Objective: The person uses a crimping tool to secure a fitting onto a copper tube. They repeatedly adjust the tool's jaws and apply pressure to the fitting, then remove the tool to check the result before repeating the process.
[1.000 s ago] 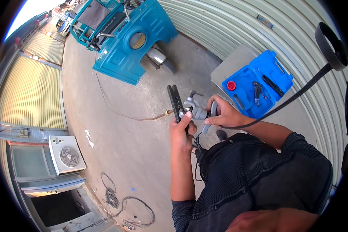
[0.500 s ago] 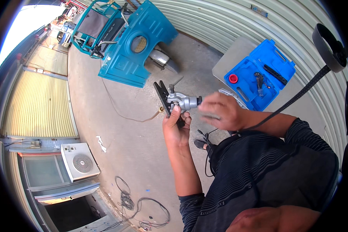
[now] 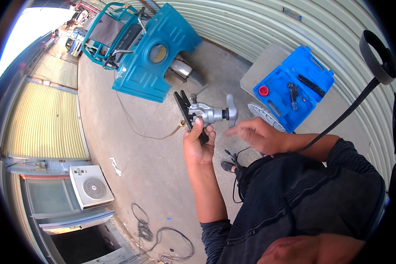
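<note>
My left hand (image 3: 199,143) is closed round the lower end of a flaring tool's black clamp bar, thumb along its face. The flaring tool (image 3: 209,113) has a silver yoke body on that bar and a grey T-shaped handle (image 3: 232,112) at its right end. A thin copper-coloured tube with a brass nut (image 3: 182,123) comes to the bar's left side and trails away. Beside the handle's lower end is my right hand (image 3: 259,135), index finger stretched out, other fingers partly curled, with nothing in it. Whether the fingertip touches the handle I cannot tell.
An open blue tool case (image 3: 290,88) on a board at right holds a red round piece, a black bar and small tools. A round grey slatted piece (image 3: 265,115) lies beside it. A teal three-wheeler (image 3: 141,57) stands ahead. Cables (image 3: 145,231) and an outdoor unit (image 3: 92,187) are at left.
My right hand has drawn back a little, down and right from the handle, which now shows clearly. The left hand keeps its hold on the flaring tool.
</note>
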`<control>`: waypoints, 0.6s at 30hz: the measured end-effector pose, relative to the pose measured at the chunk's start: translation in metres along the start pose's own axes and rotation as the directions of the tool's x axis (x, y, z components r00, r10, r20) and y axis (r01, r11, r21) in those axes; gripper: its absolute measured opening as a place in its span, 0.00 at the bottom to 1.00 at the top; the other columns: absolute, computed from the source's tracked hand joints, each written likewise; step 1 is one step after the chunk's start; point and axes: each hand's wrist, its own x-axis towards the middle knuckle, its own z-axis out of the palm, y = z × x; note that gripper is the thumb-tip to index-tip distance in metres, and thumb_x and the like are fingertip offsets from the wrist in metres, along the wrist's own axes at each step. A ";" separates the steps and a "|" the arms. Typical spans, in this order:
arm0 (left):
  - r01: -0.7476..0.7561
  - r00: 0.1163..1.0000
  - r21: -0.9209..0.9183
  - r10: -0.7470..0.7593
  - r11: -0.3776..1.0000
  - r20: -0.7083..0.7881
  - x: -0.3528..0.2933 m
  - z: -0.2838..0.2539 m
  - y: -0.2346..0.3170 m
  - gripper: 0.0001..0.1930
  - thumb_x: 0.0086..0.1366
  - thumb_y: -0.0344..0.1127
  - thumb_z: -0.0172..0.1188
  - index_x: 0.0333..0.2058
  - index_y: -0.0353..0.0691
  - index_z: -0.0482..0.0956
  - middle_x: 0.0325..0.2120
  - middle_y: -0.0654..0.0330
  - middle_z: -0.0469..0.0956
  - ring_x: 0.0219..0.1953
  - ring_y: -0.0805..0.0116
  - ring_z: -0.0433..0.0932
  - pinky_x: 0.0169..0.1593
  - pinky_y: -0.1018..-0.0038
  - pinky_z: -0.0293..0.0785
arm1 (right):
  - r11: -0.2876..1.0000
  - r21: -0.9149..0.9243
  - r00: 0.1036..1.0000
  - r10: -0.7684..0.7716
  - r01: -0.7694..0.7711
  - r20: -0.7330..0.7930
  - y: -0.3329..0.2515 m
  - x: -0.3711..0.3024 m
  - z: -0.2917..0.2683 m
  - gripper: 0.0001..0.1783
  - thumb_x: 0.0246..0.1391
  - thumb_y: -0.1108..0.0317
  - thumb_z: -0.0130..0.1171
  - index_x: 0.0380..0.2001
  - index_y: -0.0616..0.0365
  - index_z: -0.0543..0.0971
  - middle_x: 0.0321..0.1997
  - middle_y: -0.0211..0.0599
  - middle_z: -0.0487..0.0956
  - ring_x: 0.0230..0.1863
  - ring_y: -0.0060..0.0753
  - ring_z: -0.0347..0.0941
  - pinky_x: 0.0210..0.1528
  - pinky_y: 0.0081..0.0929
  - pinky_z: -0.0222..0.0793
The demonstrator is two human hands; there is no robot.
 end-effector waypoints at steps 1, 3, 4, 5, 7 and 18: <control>-0.006 1.000 0.000 0.006 1.000 0.001 0.000 -0.001 -0.002 0.12 0.62 0.38 0.71 0.39 0.43 0.78 0.27 0.66 0.79 0.27 0.72 0.79 0.30 0.77 0.80 | 0.988 0.071 0.989 0.140 -0.136 -0.055 0.003 -0.002 -0.006 0.29 0.72 0.42 0.42 0.43 0.61 0.74 0.23 0.31 0.76 0.20 0.13 0.62 0.31 0.18 0.66; -0.018 1.000 0.000 0.018 1.000 0.003 -0.001 -0.003 -0.003 0.12 0.62 0.38 0.71 0.39 0.43 0.78 0.27 0.66 0.79 0.26 0.73 0.79 0.30 0.78 0.80 | 0.981 0.180 0.979 0.098 -0.066 -0.176 0.011 0.000 -0.018 0.29 0.73 0.44 0.39 0.43 0.62 0.76 0.22 0.30 0.74 0.22 0.14 0.65 0.37 0.23 0.67; -0.016 1.000 -0.011 0.016 1.000 0.002 0.000 -0.005 -0.003 0.12 0.62 0.38 0.71 0.39 0.43 0.78 0.27 0.66 0.79 0.26 0.73 0.79 0.30 0.78 0.80 | 0.983 0.182 0.990 -0.002 0.028 -0.143 0.007 0.001 -0.017 0.29 0.72 0.42 0.38 0.39 0.59 0.73 0.21 0.30 0.74 0.21 0.14 0.64 0.33 0.20 0.65; -0.013 1.000 -0.021 0.013 1.000 0.002 0.002 -0.006 -0.002 0.12 0.62 0.38 0.71 0.39 0.43 0.79 0.27 0.66 0.79 0.26 0.73 0.79 0.30 0.78 0.80 | 0.975 0.187 0.989 -0.102 0.121 -0.109 -0.001 0.002 -0.015 0.29 0.71 0.39 0.37 0.36 0.55 0.70 0.21 0.30 0.73 0.19 0.13 0.63 0.28 0.17 0.62; -0.012 1.000 -0.031 0.012 0.999 -0.004 0.003 -0.003 -0.002 0.12 0.62 0.38 0.71 0.40 0.44 0.79 0.27 0.67 0.79 0.26 0.73 0.79 0.31 0.78 0.80 | 0.987 0.122 0.994 -0.108 0.108 -0.007 -0.004 0.000 -0.012 0.30 0.70 0.35 0.36 0.33 0.52 0.66 0.26 0.35 0.76 0.18 0.13 0.63 0.24 0.14 0.59; -0.008 1.000 -0.001 0.008 1.000 0.001 0.004 -0.005 -0.005 0.10 0.64 0.38 0.68 0.41 0.43 0.79 0.29 0.66 0.80 0.27 0.72 0.80 0.31 0.77 0.79 | 0.998 0.041 0.994 0.044 -0.049 0.095 -0.012 -0.001 -0.016 0.25 0.72 0.46 0.40 0.31 0.56 0.68 0.22 0.29 0.73 0.22 0.14 0.67 0.28 0.20 0.66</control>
